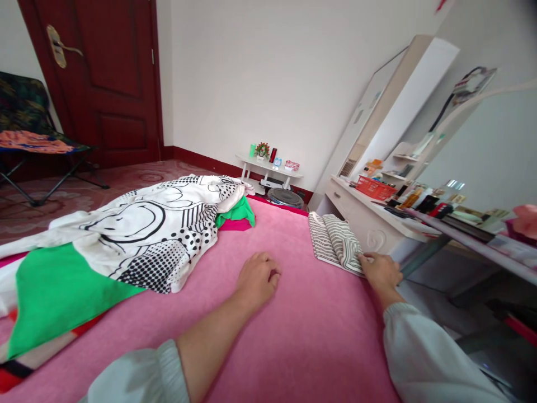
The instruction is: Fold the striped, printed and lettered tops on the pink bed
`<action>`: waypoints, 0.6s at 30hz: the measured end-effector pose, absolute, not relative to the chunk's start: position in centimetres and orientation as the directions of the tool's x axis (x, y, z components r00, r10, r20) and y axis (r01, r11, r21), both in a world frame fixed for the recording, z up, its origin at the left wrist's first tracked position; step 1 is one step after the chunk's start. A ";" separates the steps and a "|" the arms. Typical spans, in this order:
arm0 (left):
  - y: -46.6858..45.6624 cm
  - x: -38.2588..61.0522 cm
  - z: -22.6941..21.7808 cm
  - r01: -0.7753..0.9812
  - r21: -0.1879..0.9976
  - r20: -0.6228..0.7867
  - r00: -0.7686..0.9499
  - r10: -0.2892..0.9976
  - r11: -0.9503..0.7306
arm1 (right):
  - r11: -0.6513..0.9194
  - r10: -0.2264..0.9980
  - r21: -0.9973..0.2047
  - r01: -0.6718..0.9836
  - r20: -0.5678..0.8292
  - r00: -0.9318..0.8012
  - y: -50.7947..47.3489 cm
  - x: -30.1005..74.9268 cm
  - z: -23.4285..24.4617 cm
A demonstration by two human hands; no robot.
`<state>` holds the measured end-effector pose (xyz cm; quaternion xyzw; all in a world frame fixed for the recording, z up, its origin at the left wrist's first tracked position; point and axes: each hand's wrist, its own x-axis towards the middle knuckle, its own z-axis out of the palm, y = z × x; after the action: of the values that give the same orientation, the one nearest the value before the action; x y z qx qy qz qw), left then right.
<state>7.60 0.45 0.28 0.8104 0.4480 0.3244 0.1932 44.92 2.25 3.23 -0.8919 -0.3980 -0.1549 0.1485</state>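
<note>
My left hand (259,277) lies palm down on the pink bed cover (293,324), loosely bent, with the thumb a little apart and nothing seen in it. At the bed's right edge, my right hand (381,274) pinches the near corner of a folded striped garment (335,240) between thumb and fingers. That garment is black and white and lies flat on the cover. To the left of my left hand spreads a pile of clothes, topped by a white garment (142,224) with black face and dot prints. Green cloth (67,296) shows beneath it.
Along the right side stands a white dressing table (356,215) with a red basket (375,188) and several bottles. A low white shelf (268,164) is beyond the bed. On the left are a folding chair (37,146) and a dark red door (121,73).
</note>
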 end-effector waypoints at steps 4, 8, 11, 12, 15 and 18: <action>0.5 7.7 0.2 0.599 0.601 0.365 0.383 0.848 -0.529 | -0.537 0.747 -0.133 0.833 0.384 0.542 3.8 44.2 4.6; 0.6 7.6 0.2 0.593 0.609 0.358 0.386 0.850 -0.526 | -0.410 0.829 -0.218 0.885 0.314 0.462 6.3 42.3 4.8; 0.6 7.6 0.2 0.594 0.613 0.352 0.386 0.853 -0.522 | -0.201 0.911 -0.212 0.956 0.318 0.262 7.2 40.0 4.0; 0.6 7.6 0.2 0.594 0.614 0.350 0.387 0.853 -0.521 | -0.099 0.938 -0.212 0.972 0.307 0.163 7.2 39.3 3.7; 0.6 7.6 0.2 0.594 0.615 0.349 0.385 0.854 -0.519 | 0.125 0.946 -0.263 0.957 0.321 -0.036 6.4 38.0 3.0; 0.6 7.5 0.2 0.592 0.614 0.360 0.379 0.853 -0.522 | 0.048 0.880 -0.291 0.956 0.464 0.097 5.1 38.9 3.1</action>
<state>7.54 0.58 0.18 0.8067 0.4477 0.3321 0.1965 38.93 5.13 3.14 -0.6867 -0.6684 -0.0677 0.2777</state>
